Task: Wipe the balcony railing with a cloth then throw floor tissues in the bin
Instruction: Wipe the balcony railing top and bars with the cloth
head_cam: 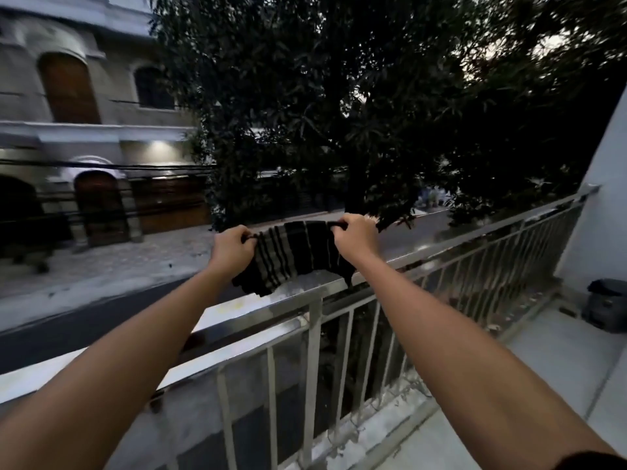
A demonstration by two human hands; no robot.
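Observation:
A black cloth with grey stripes (293,254) hangs stretched between both hands just above the metal balcony railing (237,317). My left hand (234,247) pinches its left top corner. My right hand (354,235) pinches its right top corner. The cloth's lower edge drapes down to the railing's flat top rail. A dark bin (607,305) stands on the balcony floor at the far right, by the white wall. No tissues show on the floor in view.
The railing runs from lower left to upper right and ends at a white wall (604,212). Pale floor tiles (543,368) lie on the right. Beyond the railing are a street, a large tree (339,113) and a building.

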